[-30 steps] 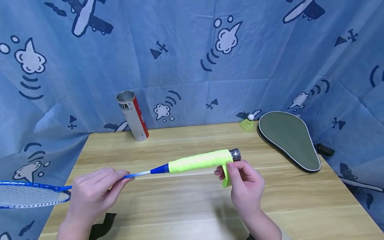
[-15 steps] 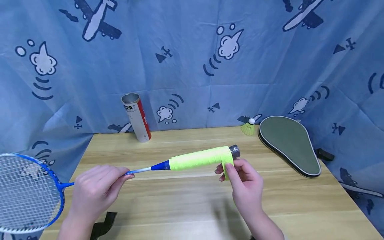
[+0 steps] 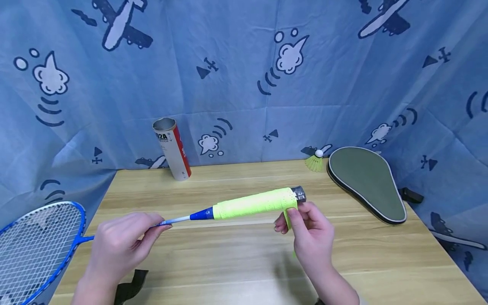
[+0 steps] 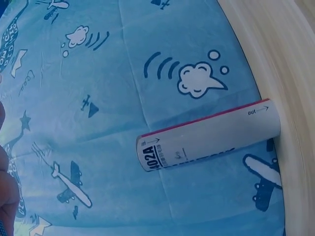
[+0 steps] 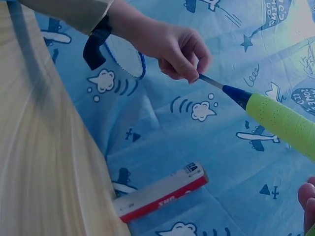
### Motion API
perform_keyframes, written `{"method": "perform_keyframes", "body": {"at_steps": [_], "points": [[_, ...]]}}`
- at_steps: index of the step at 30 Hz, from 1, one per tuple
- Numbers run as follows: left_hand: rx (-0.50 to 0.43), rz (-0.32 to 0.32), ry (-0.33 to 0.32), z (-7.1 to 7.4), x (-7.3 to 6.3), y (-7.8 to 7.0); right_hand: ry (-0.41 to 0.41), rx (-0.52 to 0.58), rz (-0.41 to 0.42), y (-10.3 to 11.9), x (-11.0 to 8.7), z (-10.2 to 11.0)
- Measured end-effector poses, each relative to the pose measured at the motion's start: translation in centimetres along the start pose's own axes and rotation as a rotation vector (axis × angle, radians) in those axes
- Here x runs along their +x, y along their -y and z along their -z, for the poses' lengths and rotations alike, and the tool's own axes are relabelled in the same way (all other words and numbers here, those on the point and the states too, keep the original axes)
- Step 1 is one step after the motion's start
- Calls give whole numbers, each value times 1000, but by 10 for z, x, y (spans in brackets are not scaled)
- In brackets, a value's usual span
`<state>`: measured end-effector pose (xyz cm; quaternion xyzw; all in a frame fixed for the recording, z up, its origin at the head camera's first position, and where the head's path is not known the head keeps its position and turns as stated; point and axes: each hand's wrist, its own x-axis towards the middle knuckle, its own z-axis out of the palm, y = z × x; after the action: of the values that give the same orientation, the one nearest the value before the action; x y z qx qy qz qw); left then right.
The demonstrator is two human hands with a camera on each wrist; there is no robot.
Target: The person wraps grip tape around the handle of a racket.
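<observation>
My left hand point(image 3: 118, 243) pinches the thin shaft of a blue and white badminton racket point(image 3: 42, 248) between thumb and fingers, keeping it above the table. The racket's head extends to the left, and its handle points right. Bright yellow-green grip tape point(image 3: 253, 204) covers the handle from the blue cone almost to the dark butt end point(image 3: 300, 194). With thumb and fingers, my right hand point(image 3: 312, 237) pinches the loose tail of the tape just under that end. In the right wrist view, the left hand point(image 5: 179, 51) grips the shaft beyond the wrapped handle.
A white and red shuttlecock tube point(image 3: 172, 149) stands at the back left of the wooden table point(image 3: 228, 267). Back right are a yellow shuttlecock point(image 3: 314, 161) and a green paddle case point(image 3: 367, 182). A dark strap point(image 3: 131, 287) hangs by the left wrist. Blue patterned cloth point(image 3: 236, 84) surrounds the table.
The racket has rolled about its shaft: its head went from nearly edge-on to facing the camera, then tilted partly back. Less loose tape shows below the handle. Both hands keep their places.
</observation>
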<state>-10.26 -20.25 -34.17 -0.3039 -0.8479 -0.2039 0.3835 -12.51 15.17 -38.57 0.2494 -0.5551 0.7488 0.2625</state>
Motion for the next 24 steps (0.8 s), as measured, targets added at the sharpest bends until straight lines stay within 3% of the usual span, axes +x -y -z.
{"method": "perform_keyframes", "body": {"at_steps": [7,12,20,24], "points": [[33,-12,-18,1,0,-1,79,-28,-3,3,-1,4],[19,-26,-23,0,2,-2,73,-61,0,2,1,5],[-87,18,94,3,1,-4,28,-7,65,-4,-1,7],[-88,18,97,2,2,-3,13,45,61,-5,-1,8]]}}
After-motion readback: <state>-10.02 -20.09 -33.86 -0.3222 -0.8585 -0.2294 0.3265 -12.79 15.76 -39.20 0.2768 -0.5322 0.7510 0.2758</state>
